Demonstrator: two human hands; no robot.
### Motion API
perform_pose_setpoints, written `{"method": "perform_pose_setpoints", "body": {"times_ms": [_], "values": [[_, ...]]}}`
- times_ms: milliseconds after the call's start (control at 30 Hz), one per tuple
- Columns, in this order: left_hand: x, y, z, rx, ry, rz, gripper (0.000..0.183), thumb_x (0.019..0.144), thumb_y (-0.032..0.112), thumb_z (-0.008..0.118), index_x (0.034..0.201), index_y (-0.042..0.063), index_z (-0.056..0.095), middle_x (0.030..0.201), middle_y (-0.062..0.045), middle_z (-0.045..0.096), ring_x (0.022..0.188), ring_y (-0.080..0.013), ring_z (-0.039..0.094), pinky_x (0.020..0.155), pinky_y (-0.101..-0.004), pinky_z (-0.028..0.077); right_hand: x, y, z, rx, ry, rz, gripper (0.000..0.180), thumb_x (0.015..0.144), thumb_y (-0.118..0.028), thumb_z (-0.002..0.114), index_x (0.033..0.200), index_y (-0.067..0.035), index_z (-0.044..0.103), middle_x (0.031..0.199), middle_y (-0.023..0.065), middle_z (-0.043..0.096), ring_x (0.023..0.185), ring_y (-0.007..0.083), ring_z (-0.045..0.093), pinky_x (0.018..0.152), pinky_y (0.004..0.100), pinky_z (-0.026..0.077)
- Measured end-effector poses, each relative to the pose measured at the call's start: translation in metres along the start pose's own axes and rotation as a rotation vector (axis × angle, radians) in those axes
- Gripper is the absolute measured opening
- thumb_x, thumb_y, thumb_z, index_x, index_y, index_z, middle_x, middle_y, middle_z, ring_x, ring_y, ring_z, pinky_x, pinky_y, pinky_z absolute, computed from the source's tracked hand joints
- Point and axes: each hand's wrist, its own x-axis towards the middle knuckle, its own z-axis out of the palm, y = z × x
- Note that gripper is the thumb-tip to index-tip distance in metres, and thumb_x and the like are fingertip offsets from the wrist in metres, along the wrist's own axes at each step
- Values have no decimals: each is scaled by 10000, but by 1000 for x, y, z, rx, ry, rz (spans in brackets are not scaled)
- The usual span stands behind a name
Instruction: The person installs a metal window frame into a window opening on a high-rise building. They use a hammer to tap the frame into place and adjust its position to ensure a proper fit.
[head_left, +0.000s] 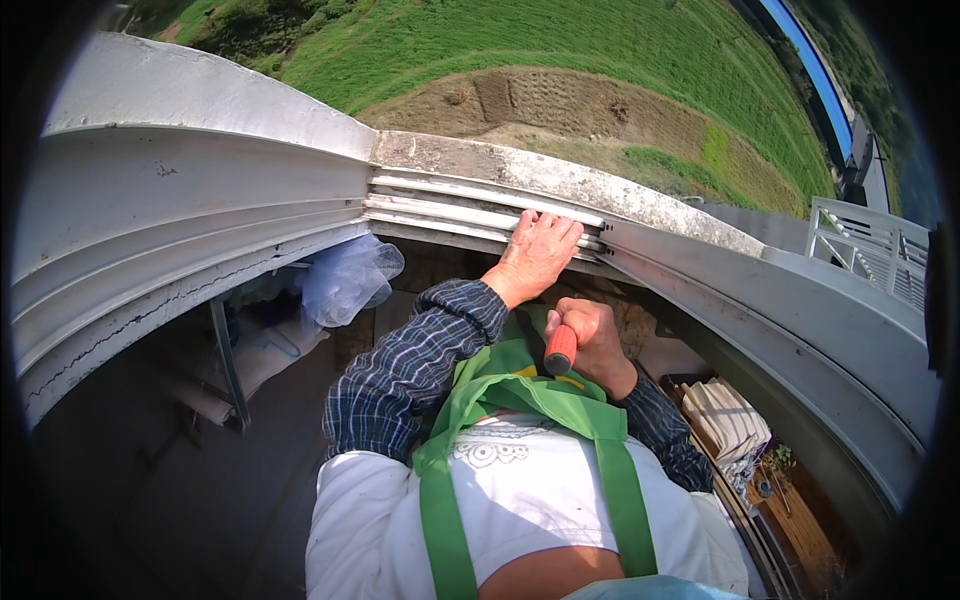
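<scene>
My left hand (536, 251) lies across the white metal sill tracks (450, 212) of an open window frame, its fingertips bent over the rails. Just below and to the right, my right hand (589, 337) is closed around a red-handled tool (560, 351). The butt of the grip points up toward my chest, and the working end cannot be made out. Both forearms wear dark checked sleeve covers, and a green apron (525, 405) hangs in front of my body.
Outside the weathered concrete ledge (562, 172) lie green fields, with a white metal railing (870, 244) at right. A cracked frame edge runs along the left. Pale netting (352, 277) hangs inside, and folded cloth (724, 416) rests on a wooden surface (799, 525) at lower right.
</scene>
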Motion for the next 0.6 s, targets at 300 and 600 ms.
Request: {"method": "perform_pose_setpoints", "body": {"times_ms": [300, 600], "values": [[-59, -89, -69, 214, -23, -270, 234, 911, 265, 620, 1088, 116, 654, 1062, -23, 616, 1012, -216, 567, 925, -418, 368, 0, -3, -14, -33, 29, -57, 293, 781, 1, 683, 613, -22, 444, 619, 108, 478, 525, 288, 519, 479, 388, 419], [-8, -12, -4, -273, 63, 118, 397, 938, 289, 610, 1265, 64, 595, 1288, -94, 611, 1196, -268, 566, 1041, -416, 409, 5, -11, -17, -38, 25, -42, 267, 765, -6, 701, 621, -30, 477, 622, 102, 497, 530, 289, 537, 476, 390, 433]]}}
